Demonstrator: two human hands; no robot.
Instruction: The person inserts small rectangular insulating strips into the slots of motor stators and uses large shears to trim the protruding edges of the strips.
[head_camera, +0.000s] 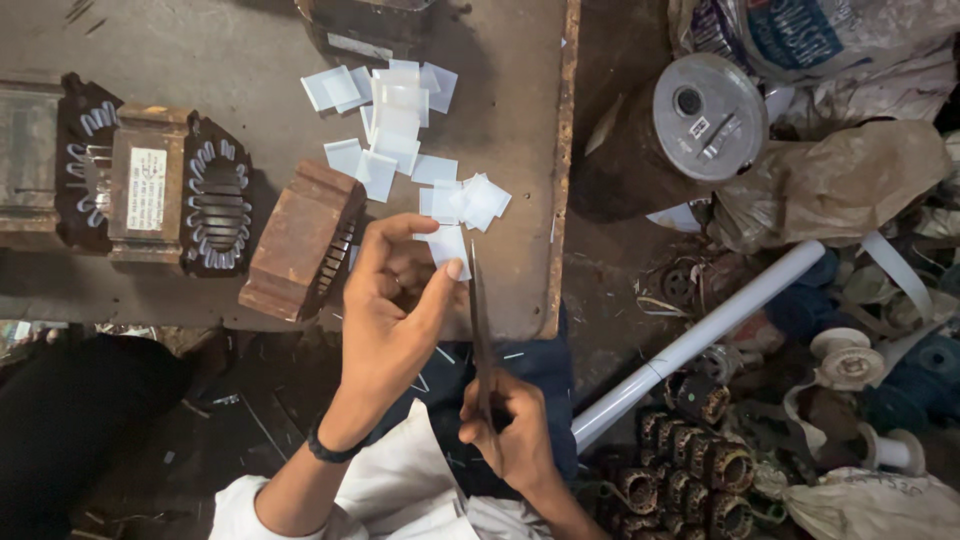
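Scissors (481, 330) sat gripped in right hand (510, 425); left hand (395, 315) pinched white paper piece (447, 243) over worn wooden table (500, 120) (cluttered workshop floor beyond).

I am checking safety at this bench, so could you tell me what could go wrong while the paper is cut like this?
1. The scissors in the right hand run close beside the left hand's thumb, which pinches the white paper piece; a slip might nick it.
2. The cut white squares lie loose near the table edge and could slide off into the clutter below.
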